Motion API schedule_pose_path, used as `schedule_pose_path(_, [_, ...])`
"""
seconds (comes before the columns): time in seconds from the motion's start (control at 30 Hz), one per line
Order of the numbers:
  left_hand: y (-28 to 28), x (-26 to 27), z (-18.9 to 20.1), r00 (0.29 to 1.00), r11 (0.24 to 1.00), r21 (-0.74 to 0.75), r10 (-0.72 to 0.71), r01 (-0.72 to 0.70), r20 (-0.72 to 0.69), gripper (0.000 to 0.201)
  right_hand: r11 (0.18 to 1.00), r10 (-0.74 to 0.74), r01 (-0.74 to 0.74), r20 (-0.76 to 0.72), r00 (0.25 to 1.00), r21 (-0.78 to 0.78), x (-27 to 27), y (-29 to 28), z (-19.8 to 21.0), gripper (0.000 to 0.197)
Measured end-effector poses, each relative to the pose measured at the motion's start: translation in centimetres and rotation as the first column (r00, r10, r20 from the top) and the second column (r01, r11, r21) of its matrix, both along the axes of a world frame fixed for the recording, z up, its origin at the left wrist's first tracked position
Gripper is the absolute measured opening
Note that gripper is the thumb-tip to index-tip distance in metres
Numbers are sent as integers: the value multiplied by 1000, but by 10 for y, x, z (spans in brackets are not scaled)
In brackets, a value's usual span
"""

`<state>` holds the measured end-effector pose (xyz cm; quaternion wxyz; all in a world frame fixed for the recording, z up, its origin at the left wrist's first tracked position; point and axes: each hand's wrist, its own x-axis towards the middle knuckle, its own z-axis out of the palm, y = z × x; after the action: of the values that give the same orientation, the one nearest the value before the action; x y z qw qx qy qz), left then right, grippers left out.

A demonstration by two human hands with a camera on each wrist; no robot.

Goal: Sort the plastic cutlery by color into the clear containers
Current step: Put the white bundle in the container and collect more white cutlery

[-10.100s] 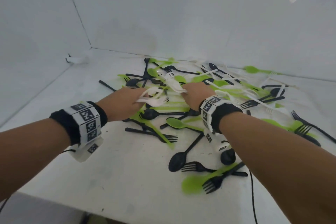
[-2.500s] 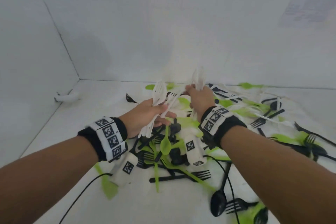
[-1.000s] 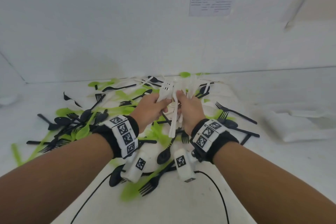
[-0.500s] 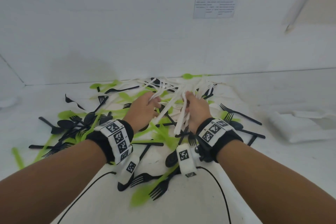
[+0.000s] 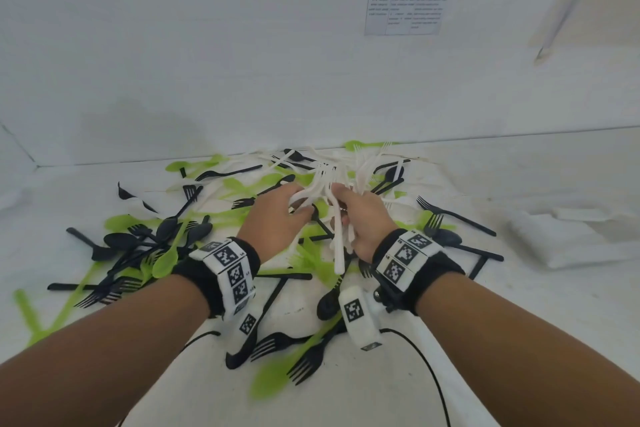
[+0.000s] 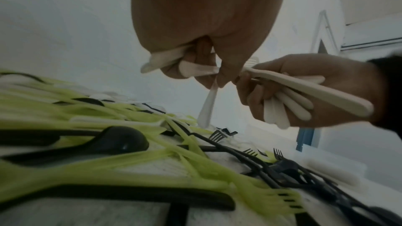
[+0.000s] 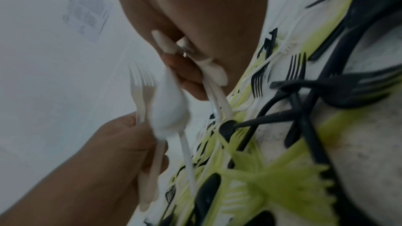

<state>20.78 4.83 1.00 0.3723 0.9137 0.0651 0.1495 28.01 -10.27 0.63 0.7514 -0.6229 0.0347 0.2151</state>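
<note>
Both hands hover close together over the scattered pile on the white desk [image 5: 519, 322]. The left hand [image 5: 277, 218] grips a few pieces of white cutlery [image 5: 337, 218]; the right hand [image 5: 367, 222] clutches a fuller bunch of the same. Green cutlery [image 5: 166, 258] and black cutlery [image 5: 166, 229] lie mixed beneath them.

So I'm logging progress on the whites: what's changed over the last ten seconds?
Both hands lifted off the pile: the left hand and right hand now each grip a bundle of white cutlery and have met. Green and black cutlery stays scattered on the table.
</note>
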Motion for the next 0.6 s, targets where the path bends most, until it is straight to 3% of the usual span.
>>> schedule_pose_path(0.1, [3,0,3,997,976,-216,-20,4,-73,9,1000,-21,21,2,1000,-5,1,-10,2,21])
schedule_pose_path(0.17, [4,0,6,988,875,-484,-67,-9,-141,13,998,-53,54,-9,999,29,0,-14,5,22])
schedule_pose_path(0.23, [4,-1,10,973,766,-643,-145,-5,-181,14,998,-31,29,26,999,63,-3,-14,9,21])
schedule_pose_path(0.33, [0,-1,16,945,716,-695,-269,67,-185,15,999,46,-48,138,989,17,-7,-7,12,24])
schedule_pose_path(0.43, [-3,0,19,933,702,-708,-301,75,-200,33,996,85,-83,179,980,-18,-9,-3,16,28])
schedule_pose_path(0.53, [0,-1,18,924,677,-733,-314,57,-218,17,992,125,-122,198,972,-28,-9,-6,17,29])
schedule_pose_path(0.6, [2,-2,15,917,611,-792,-326,18,-231,23,993,119,-116,194,974,-25,-11,-8,16,25])
